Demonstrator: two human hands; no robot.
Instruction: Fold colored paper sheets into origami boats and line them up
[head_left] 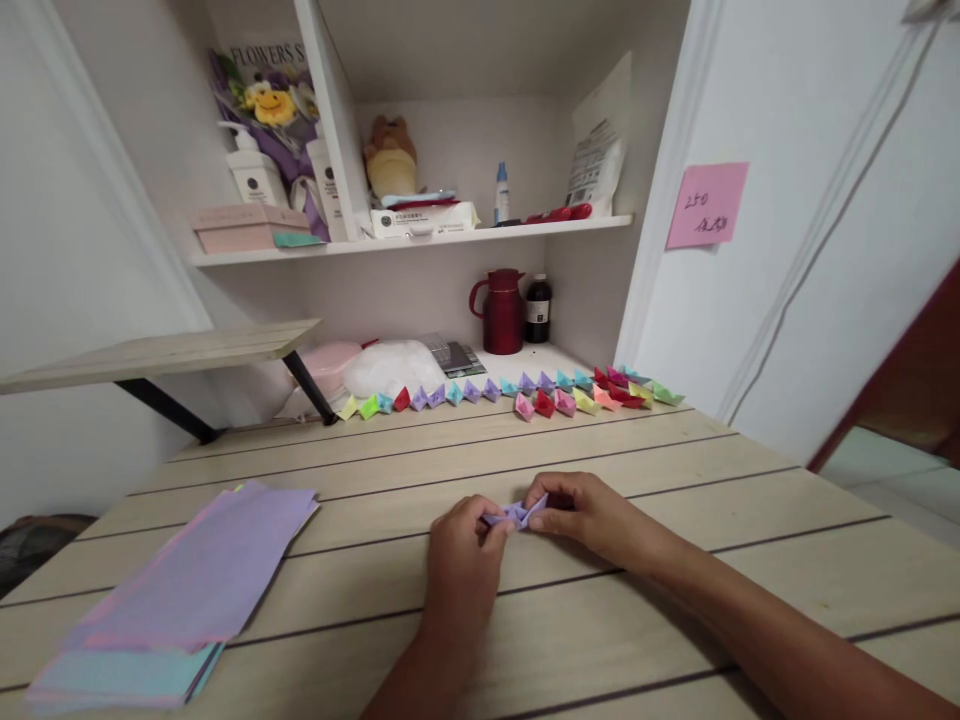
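A small purple paper boat (517,515) is held between my two hands, low over the middle of the table. The fingers and thumb of my left hand (466,545) pinch its left end. At its right end, my right hand (574,508) grips the paper between thumb and fingers. Folded points of the boat show in the gap between the hands; the ends are partly hidden by my fingers. Along the table's back edge stands a row of folded paper boats (471,391) in purple, blue, red, yellow, green and pink.
A stack of coloured paper sheets (202,570), purple on top, lies at the left of the wooden table (360,640). A raised wooden stand (172,350) is at the back left. Behind the boats are a red jug (502,312), a dark bottle (538,310) and a loaded shelf (487,233).
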